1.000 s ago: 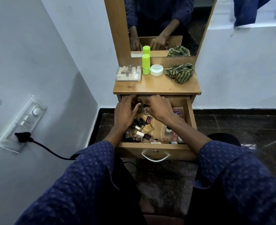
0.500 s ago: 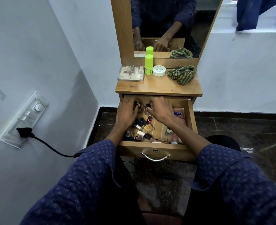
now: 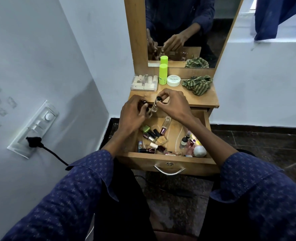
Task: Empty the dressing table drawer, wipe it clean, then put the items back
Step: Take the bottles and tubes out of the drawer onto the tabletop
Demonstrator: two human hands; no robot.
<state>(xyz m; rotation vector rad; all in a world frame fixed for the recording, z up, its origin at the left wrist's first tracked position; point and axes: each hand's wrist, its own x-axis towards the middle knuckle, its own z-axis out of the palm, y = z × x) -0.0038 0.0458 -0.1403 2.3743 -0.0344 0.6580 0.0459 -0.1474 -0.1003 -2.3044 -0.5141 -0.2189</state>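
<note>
Above the open drawer (image 3: 168,160), the left hand (image 3: 131,115) curls round a dark-capped bottle (image 3: 144,102); the right hand (image 3: 175,103) pinches a clear bottle (image 3: 154,106) by its cap. Emptying looks barely begun: many bottles remain inside, and the striped cloth (image 3: 197,84) lies unused on the tabletop (image 3: 175,98).

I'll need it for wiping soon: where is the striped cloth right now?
The striped cloth lies bunched on the right rear of the table top, just right of the white jar, below the mirror.
</note>
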